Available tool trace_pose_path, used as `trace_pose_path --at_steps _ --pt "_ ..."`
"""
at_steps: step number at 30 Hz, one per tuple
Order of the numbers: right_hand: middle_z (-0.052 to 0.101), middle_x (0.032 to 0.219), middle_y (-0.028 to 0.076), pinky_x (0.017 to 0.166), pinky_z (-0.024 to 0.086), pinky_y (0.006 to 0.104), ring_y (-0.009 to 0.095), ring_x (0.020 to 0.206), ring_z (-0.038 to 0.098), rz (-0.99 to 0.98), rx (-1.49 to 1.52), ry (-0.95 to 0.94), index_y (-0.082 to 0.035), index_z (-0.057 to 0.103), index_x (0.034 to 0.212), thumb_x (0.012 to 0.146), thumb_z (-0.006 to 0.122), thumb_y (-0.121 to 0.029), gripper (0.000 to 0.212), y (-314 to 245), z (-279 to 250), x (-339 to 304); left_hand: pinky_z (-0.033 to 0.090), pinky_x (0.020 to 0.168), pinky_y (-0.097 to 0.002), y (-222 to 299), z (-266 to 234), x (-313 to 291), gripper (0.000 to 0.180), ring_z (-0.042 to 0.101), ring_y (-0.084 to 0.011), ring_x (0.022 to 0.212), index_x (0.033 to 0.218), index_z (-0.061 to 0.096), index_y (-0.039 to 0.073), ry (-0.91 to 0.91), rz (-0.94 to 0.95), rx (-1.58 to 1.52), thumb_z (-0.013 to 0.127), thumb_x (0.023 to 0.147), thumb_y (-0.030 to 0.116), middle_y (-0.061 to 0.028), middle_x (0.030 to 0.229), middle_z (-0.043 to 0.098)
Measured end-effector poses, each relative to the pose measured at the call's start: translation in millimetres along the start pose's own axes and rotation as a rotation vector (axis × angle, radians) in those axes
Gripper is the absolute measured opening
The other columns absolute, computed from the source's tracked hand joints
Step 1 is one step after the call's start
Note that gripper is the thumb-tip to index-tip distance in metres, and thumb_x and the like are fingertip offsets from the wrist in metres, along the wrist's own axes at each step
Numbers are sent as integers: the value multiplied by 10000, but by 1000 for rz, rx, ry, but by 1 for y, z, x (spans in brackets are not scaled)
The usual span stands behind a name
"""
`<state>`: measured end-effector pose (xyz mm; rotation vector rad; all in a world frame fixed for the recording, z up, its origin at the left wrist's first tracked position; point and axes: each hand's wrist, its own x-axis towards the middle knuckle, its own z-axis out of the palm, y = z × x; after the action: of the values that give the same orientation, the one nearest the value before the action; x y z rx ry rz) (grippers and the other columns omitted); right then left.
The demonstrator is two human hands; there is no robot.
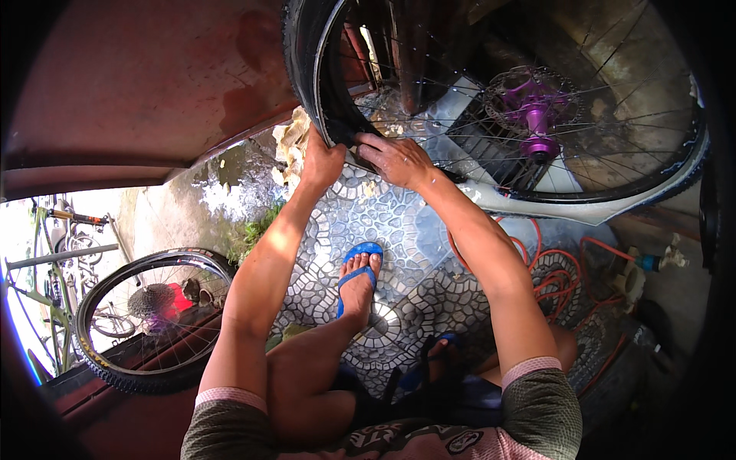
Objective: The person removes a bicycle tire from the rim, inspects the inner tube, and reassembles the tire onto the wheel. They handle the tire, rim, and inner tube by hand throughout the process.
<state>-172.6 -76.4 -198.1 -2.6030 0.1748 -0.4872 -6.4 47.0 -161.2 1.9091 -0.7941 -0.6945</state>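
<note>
Large bicycle wheel filled the far right, black tyre on its rim and purple hub at the centre of the spokes. Patterned tile floor lay beneath it, wet in patches. Red-brown panel covered the far left. Second, smaller wheel leaned at the near left, tyre on, with a cluster of gears at its centre. Orange hose lay coiled on the floor at right.

Both arms reached up to the big wheel's near-left edge. Left hand had its grip closed around the tyre's edge, fingers hooked over the rubber. Right hand lay just beside it, fingers curled and pressing on the tyre where it met the rim; could not tell if it pinched anything.

Foot in a blue sandal rested on the tiles between the forearms.
</note>
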Motion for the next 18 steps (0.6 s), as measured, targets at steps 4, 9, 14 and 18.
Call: trace_pose_path --at_steps 4,9,14,18 --pt "693 1250 95 776 593 506 408 939 716 70 70 -48 -131 590 1263 944 549 -110 322 -4 3 1 532 832 -315 -12 4 3 539 639 -162 972 1391 488 22 60 87 16 573 861 -33 -85 1134 677" --pt "668 1223 160 782 574 542 435 950 706 234 77 -106 -74 568 1196 974 474 -85 242 -6 12 -8 460 1062 -393 -6 1 4 644 625 -324 1211 1446 407 5 -33 -3 8 600 831 -7 -214 1266 645" --pt "665 1186 214 801 549 580 473 935 688 318 120 -90 -57 542 1261 981 451 -85 296 -3 23 -34 461 1060 -409 -3 0 3 663 626 -348 1218 1462 391 18 -12 0 25 600 833 6 -222 1271 642" --pt "707 1142 187 810 565 550 443 946 705 365 73 -191 -185 521 1422 990 460 -107 444 -7 12 -32 467 1054 -423 2 2 -1 672 629 -370 1228 1470 380 20 -12 -9 35 603 836 17 -235 1280 643"
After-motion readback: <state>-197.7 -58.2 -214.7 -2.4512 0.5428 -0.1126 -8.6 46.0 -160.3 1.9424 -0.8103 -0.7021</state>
